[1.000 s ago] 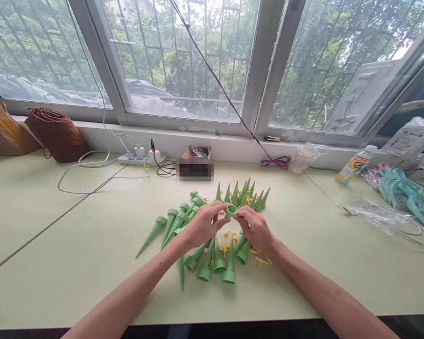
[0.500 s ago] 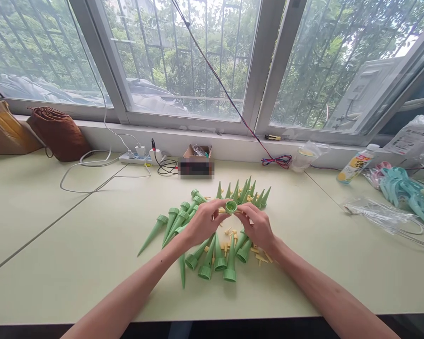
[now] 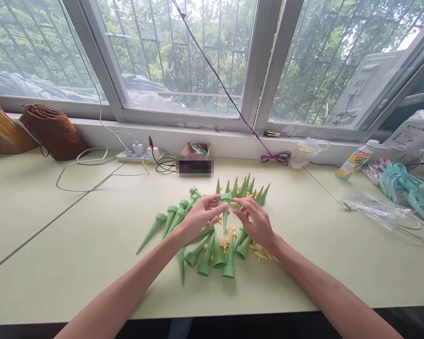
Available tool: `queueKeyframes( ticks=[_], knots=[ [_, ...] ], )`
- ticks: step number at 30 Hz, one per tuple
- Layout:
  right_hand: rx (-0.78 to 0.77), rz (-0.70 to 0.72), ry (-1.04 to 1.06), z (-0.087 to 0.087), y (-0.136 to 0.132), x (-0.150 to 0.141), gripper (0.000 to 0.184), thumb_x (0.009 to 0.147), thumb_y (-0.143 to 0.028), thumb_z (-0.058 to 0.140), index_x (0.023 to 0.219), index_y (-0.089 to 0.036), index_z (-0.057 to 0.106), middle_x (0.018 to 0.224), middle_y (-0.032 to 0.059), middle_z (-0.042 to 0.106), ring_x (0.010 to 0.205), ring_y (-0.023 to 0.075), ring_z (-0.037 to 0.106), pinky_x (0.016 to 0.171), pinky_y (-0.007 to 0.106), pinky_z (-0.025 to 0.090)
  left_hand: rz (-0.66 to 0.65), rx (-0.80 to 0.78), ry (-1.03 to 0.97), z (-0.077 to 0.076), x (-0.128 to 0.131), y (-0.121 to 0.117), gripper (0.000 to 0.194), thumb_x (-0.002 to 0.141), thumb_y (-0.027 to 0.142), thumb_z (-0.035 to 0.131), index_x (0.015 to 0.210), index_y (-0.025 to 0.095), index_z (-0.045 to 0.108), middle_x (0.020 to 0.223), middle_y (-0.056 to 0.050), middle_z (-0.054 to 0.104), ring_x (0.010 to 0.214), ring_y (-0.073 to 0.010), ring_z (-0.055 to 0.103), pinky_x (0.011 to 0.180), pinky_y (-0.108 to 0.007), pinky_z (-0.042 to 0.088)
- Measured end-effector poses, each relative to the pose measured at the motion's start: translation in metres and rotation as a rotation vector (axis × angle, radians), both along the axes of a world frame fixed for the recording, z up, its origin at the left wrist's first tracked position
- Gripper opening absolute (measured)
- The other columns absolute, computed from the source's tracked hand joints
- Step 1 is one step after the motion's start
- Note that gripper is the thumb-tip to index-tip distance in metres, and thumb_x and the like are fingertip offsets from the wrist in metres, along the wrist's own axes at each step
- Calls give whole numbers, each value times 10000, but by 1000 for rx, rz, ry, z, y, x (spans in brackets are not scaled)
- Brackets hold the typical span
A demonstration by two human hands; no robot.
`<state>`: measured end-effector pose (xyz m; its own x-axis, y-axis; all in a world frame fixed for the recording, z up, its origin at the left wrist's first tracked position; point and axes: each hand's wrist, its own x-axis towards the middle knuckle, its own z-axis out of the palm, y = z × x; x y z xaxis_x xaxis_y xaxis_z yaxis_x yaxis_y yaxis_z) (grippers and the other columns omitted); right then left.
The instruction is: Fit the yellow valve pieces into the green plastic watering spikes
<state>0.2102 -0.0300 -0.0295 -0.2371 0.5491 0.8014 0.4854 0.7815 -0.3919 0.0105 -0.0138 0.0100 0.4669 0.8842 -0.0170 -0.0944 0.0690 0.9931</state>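
My left hand [image 3: 202,214] holds a green plastic watering spike [image 3: 226,212] by its ribbed collar, thumb in front, with the tip hanging down. Just right of the collar is my right hand [image 3: 256,220], its thumb and forefinger curved and apart; I make out nothing held between them. Small yellow plastic fittings [image 3: 224,244] lie scattered below and behind the hands. More green spikes [image 3: 229,263] lie in front, collars toward me. Another group of spikes [image 3: 171,219] lies left of my left hand, and several spikes [image 3: 247,186] stand points up behind.
At the back are a power strip [image 3: 122,156], a small cardboard box [image 3: 198,149], a cable bundle [image 3: 275,158] and a brown pouch [image 3: 54,134]. On the right lie a bottle [image 3: 356,161], teal plastic pieces [image 3: 401,181] and a clear bag [image 3: 378,209].
The held spike has turned from its open collar facing me to hanging tip down. My right fingers have parted and moved slightly off it.
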Motion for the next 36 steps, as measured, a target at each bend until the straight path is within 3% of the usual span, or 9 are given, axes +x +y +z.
queueKeyframes(
  ticks=[6, 11, 15, 30, 36],
  knots=[
    [25, 22, -28, -2, 2, 1, 278, 962, -184, 571, 1236, -233, 575, 1039, 73, 660, 682, 110, 614, 533, 225, 537, -4, -70, -15, 0, -2, 0, 607, 813, 419, 742, 1269, 111, 487, 501, 98, 421, 439, -45, 269, 451, -210, 201],
    [88, 17, -60, -4, 3, 2, 277, 961, -154, 566, 1226, -230, 586, 1009, 70, 667, 678, 107, 601, 521, 219, 514, -84, -89, -17, 2, -3, 2, 329, 827, 417, 723, 925, 151, 556, 470, 93, 379, 427, -42, 240, 463, -227, 165],
    [112, 25, -81, -4, 3, 3, 268, 955, -156, 580, 1212, -231, 592, 987, 66, 671, 645, 102, 585, 521, 224, 508, -119, -109, -31, 3, -3, 2, 336, 820, 409, 725, 736, 164, 509, 493, 76, 356, 448, -47, 242, 468, -232, 152],
    [179, 11, -79, -5, 4, 5, 200, 962, -165, 561, 1150, -215, 610, 863, 37, 695, 631, 106, 624, 526, 216, 489, -198, -138, -2, 10, -4, -1, 351, 817, 448, 723, 764, 145, 554, 632, 56, 292, 524, -57, 199, 473, -231, 134],
    [209, 30, -87, -4, 3, 5, 182, 965, -158, 552, 1133, -213, 594, 803, 26, 687, 609, 112, 619, 517, 215, 471, -206, -151, -3, 11, -3, -3, 375, 766, 479, 751, 789, 121, 641, 694, 24, 411, 527, -57, 248, 460, -234, 169]
  ],
)
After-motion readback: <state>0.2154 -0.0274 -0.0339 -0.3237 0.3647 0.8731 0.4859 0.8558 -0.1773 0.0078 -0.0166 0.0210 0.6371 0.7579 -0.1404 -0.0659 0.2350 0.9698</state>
